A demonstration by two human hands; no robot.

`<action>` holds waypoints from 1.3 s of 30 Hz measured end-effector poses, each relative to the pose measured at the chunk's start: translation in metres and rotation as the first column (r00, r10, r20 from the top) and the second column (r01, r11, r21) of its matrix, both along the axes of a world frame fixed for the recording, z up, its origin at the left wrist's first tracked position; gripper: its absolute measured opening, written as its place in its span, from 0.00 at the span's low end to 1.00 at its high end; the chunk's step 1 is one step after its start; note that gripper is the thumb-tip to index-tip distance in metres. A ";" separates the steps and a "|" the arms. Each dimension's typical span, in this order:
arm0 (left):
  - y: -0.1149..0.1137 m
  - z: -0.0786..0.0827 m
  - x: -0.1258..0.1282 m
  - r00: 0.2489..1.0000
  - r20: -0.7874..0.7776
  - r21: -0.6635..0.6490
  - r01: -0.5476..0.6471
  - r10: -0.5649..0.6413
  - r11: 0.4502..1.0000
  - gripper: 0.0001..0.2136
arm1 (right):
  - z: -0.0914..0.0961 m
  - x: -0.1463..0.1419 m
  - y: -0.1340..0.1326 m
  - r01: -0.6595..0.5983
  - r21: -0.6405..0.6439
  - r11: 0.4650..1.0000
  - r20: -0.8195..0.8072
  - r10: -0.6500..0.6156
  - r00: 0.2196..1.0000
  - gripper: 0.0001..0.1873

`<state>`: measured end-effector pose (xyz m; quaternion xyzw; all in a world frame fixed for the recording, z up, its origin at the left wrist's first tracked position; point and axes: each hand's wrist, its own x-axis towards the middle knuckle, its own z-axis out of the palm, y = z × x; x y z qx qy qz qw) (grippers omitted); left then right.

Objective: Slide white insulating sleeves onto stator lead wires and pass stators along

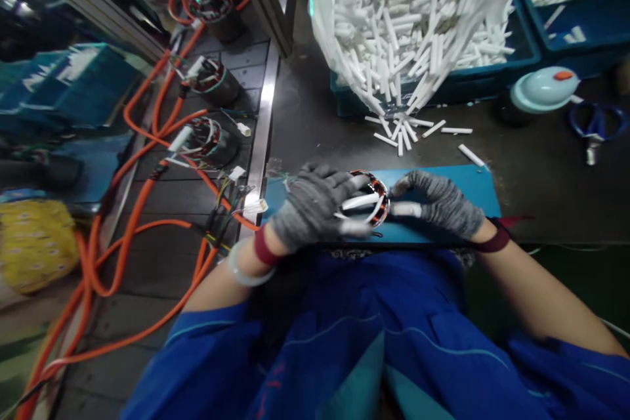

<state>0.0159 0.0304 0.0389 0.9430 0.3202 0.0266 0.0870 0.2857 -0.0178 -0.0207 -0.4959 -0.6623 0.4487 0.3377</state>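
A motor stator [379, 200] with copper windings and white sleeves lies in front of me over a blue mat [467, 190]. My left hand [322, 203], in a grey knit glove, wraps round its left side and hides much of it. White tubing [361, 201] crosses the stator's opening. At the right rim is my right hand [436, 202], gloved too, with thumb and fingertips brought close together at the windings. Whether a thin wire or sleeve sits between those fingertips is too blurred to make out.
A clear plastic bag [388, 33] of short white tubes stands in a blue bin at the back, with several loose tubes [401, 134] before it. A light-blue lidded container [544, 90] and blue-handled scissors [595, 128] lie right. Leftward, stators [211, 141] and orange cables [142, 203] line a conveyor.
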 end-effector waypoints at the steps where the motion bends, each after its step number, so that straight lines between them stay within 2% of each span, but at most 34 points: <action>1: 0.000 -0.003 -0.013 0.999 0.019 0.011 0.048 -0.048 0.999 0.42 | -0.003 -0.002 -0.005 -0.020 -0.011 1.000 0.005 0.020 1.000 0.22; 3: -0.001 -0.014 -0.037 0.989 0.048 0.051 0.135 -0.137 0.990 0.39 | -0.009 -0.010 -0.013 -0.035 -0.004 0.999 0.024 0.035 0.999 0.23; 5: -0.004 -0.029 -0.049 0.984 0.097 0.151 0.137 -0.153 0.979 0.29 | -0.013 -0.019 -0.016 -0.019 0.046 0.999 0.062 0.016 0.998 0.24; 7: -0.011 -0.042 -0.047 0.981 0.161 0.267 0.066 -0.112 0.961 0.25 | -0.014 -0.021 -0.013 0.013 0.116 0.993 0.125 -0.027 0.992 0.21; 9: -0.020 -0.052 -0.033 0.976 0.217 0.344 -0.046 -0.032 0.938 0.30 | -0.010 -0.009 -0.006 0.125 0.173 0.977 0.261 -0.167 0.951 0.18; 10: -0.025 -0.054 -0.024 0.971 0.239 0.356 -0.104 0.017 0.929 0.35 | -0.008 0.003 -0.001 0.223 0.196 0.955 0.364 -0.282 0.888 0.17; 11: -0.029 -0.056 -0.014 0.966 0.249 0.351 -0.155 0.068 0.923 0.40 | -0.005 0.017 0.005 0.328 0.218 0.919 0.471 -0.393 0.790 0.17; 12: -0.032 -0.056 -0.004 0.963 0.241 0.331 -0.197 0.119 0.923 0.44 | -0.002 0.034 0.011 0.436 0.242 0.867 0.593 -0.488 0.640 0.18; 13: -0.034 -0.056 0.005 0.961 0.224 0.304 -0.229 0.164 0.925 0.45 | -0.001 0.050 0.018 0.499 0.260 0.827 0.650 -0.532 0.543 0.18; 14: -0.036 -0.055 0.013 0.961 0.195 0.271 -0.247 0.198 0.930 0.45 | -0.001 0.066 0.025 0.528 0.252 0.811 0.699 -0.530 0.480 0.19; 15: -0.036 -0.053 0.018 0.961 0.171 0.243 -0.254 0.217 0.936 0.45 | -0.002 0.078 0.031 0.550 0.236 0.801 0.742 -0.514 0.430 0.17; 16: -0.037 -0.051 0.020 0.961 0.162 0.227 -0.257 0.224 0.939 0.45 | -0.005 0.088 0.035 0.553 0.224 0.803 0.761 -0.499 0.416 0.15; 18: -0.042 -0.047 0.017 0.952 0.198 0.235 -0.277 0.234 0.932 0.49 | -0.012 0.096 0.037 0.538 0.241 0.808 0.764 -0.499 0.409 0.14; 20: -0.051 -0.043 0.004 0.935 0.286 0.297 -0.296 0.212 0.908 0.49 | -0.019 0.094 0.029 0.511 0.291 0.809 0.717 -0.539 0.443 0.17; 22: -0.064 -0.041 -0.014 0.924 0.345 0.389 -0.300 0.165 0.871 0.42 | -0.024 0.088 0.017 0.491 0.323 0.809 0.658 -0.565 0.497 0.19; 24: -0.075 -0.042 -0.029 0.932 0.331 0.472 -0.298 0.146 0.829 0.32 | -0.024 0.083 0.010 0.447 0.298 0.843 0.668 -0.519 0.534 0.20; 27: -0.082 -0.046 -0.037 0.948 0.273 0.487 -0.282 0.163 0.827 0.26 | -0.018 0.078 0.016 0.342 0.257 0.904 0.759 -0.408 0.508 0.20; 31: -0.074 -0.048 -0.023 0.930 0.310 0.354 -0.306 0.198 0.884 0.18 | -0.010 0.065 0.054 0.278 0.301 0.912 0.765 -0.406 0.501 0.21; 35: -0.063 -0.046 -0.014 0.902 0.344 0.131 -0.321 0.261 0.938 0.16 | -0.014 0.041 0.098 0.246 0.283 0.927 0.777 -0.372 0.508 0.19; 37: -0.061 -0.045 -0.016 0.890 0.360 -0.002 -0.300 0.280 0.954 0.17 | -0.016 0.033 0.111 0.261 0.277 0.925 0.786 -0.374 0.491 0.18; 39: -0.060 -0.043 -0.018 0.882 0.374 -0.090 -0.273 0.287 0.958 0.18 | -0.016 0.030 0.112 0.303 0.298 0.905 0.762 -0.417 0.495 0.14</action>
